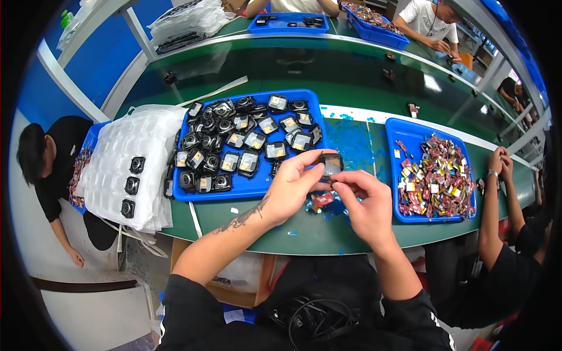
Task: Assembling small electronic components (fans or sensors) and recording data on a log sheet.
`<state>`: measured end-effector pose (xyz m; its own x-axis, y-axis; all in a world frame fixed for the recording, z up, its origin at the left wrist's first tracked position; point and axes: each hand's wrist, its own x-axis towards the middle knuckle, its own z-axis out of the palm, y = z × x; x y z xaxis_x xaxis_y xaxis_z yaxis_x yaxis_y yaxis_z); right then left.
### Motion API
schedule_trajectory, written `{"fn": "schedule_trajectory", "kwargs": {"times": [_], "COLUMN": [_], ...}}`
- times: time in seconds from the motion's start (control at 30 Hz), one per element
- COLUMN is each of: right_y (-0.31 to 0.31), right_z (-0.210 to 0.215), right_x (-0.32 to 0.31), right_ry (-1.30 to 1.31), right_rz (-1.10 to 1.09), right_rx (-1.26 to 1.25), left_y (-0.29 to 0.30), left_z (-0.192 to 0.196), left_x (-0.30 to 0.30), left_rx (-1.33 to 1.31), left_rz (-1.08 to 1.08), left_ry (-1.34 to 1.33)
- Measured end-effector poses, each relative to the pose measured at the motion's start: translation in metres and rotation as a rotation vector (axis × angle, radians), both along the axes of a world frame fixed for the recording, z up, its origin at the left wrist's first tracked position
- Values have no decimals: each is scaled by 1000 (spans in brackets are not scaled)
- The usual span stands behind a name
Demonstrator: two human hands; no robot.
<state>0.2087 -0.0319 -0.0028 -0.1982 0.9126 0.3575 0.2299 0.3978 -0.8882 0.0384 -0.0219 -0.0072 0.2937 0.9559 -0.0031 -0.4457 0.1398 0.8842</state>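
Over the bench, between two blue trays, my left hand [295,181] is closed around a black square watch case [332,165], its flat face turned up. The fingers of my right hand [367,202] are pinched together at the lower edge of that case; what lies between the fingertips is too small to make out. Just below the hands, a small red part [322,202] rests among blue film scraps [351,146]. On the left, a blue tray [252,190] bears a heap of similar black watch cases [254,140], several with pale square patches showing.
Right of my hands stands a blue tray [404,215] of small red, yellow and white parts [436,181]. Stacked white plastic trays [132,158] hold three cases on the left. A green conveyor belt [281,73] passes behind a pale rail. Co-workers sit left, right and opposite.
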Motion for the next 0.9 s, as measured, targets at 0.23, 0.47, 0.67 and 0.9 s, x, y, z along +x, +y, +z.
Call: {"fn": "schedule_trajectory", "kwargs": {"times": [0.23,0.47,0.67,0.9], "right_y": [6,4,6,8], "right_z": [12,17,16,21], "right_x": [-9,-9,-7,-2], "right_ry": [-129,-168,-196,-270], "right_rz": [-175,-175,-165,-189], "right_rx": [119,187,203,228], "left_y": [0,1,-2,-3], "left_z": [-1,-1,0,-2], "left_x": [0,-3,-2,0], "left_rx": [64,124,180,190], "left_rz": [13,-90,-88,-119], "left_ry": [144,140,180,187]}}
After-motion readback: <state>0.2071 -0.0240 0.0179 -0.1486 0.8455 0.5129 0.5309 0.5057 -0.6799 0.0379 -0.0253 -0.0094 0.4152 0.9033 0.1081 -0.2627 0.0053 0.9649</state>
